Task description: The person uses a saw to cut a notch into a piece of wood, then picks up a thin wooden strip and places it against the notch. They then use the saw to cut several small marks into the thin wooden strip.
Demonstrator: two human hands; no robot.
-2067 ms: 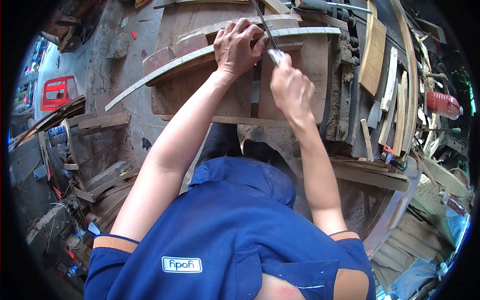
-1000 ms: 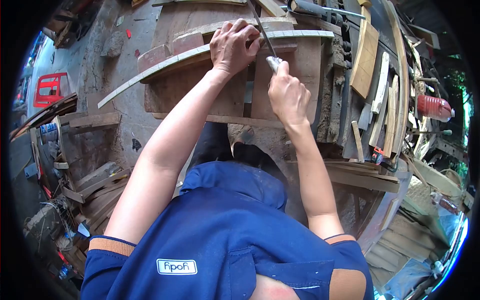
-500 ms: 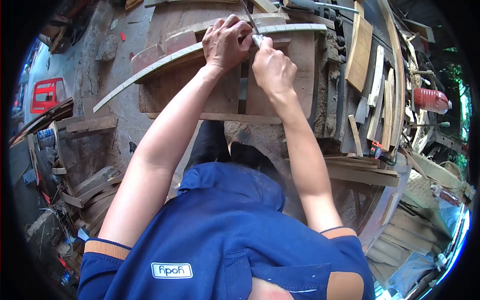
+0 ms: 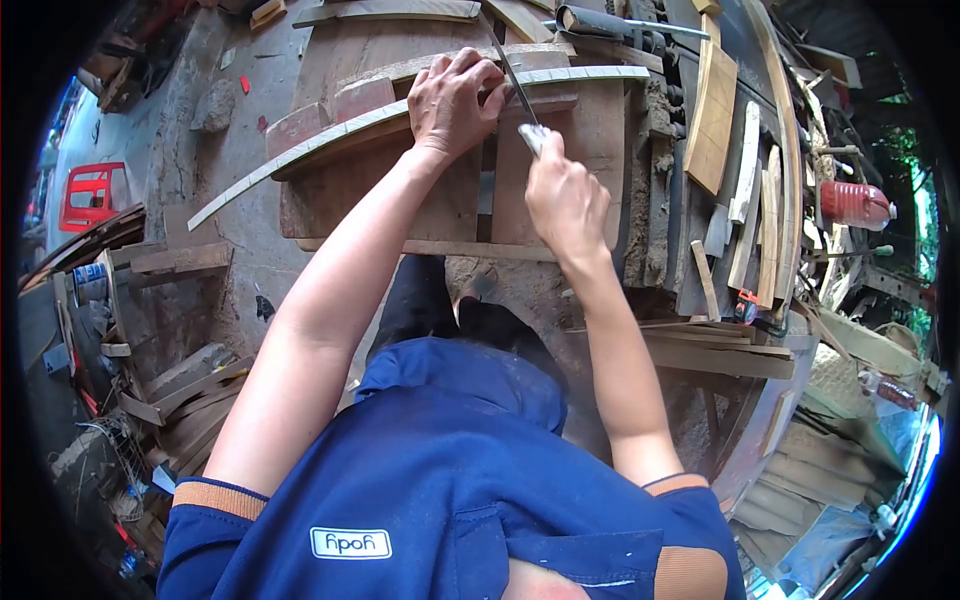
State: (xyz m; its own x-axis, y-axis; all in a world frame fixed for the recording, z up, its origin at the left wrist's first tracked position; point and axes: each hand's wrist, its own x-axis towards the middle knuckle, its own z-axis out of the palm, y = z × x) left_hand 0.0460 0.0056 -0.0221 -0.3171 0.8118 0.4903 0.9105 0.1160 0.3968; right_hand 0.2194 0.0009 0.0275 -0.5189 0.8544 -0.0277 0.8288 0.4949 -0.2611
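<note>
A long, curved wooden strip with evenly spaced cross lines lies over a low wooden workbench. My left hand is closed over the strip near its middle and presses it down; the fingertips are partly hidden. Wrapped round the pale handle of a handsaw, my right hand is to the right and closer to my body. The saw's narrow, dark blade crosses the strip just beside my left thumb and points away from me. Reddish wooden blocks rest behind the strip.
Boards and offcuts are stacked along the right side. Beyond them sits a red plastic bottle. A red plastic chair stands far left, and scrap wood is piled nearer on that side.
My right hand has drawn the handsaw back toward my body and slightly right, so more blade shows on the near side of the strip. My left hand stays on the strip.
</note>
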